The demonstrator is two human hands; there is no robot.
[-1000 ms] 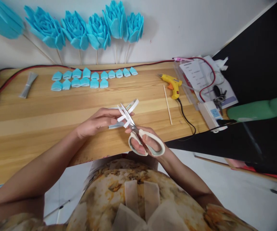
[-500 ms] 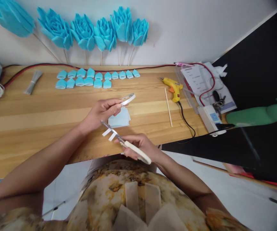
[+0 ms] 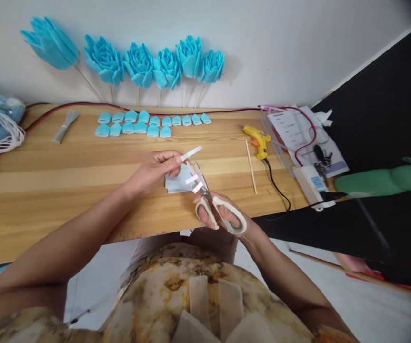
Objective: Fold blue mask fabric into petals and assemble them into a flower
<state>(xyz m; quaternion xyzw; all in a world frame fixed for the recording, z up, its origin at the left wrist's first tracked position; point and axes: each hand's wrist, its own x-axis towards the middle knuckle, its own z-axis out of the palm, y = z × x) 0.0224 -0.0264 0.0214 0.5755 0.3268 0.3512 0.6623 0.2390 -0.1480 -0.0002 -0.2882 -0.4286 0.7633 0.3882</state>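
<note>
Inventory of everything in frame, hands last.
paper flowers: six, blue, against back wall
folded petals: about sixteen, blue, table back
glue gun: one, yellow, table right
wooden stick: one, pale, beside glue gun
power strip: one, white, table's right end
wire bundle: one, grey, back left
paper squares: few, light blue, under hands
table: one, light wood
scissors: one, white-handled, right hand
white strip: one, left fingertips
left hand: bare, pinching white strip
right hand: bare, gripping scissors

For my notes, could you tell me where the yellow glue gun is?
Head view: the yellow glue gun lies on the table, right side, beside the wooden stick.
</note>
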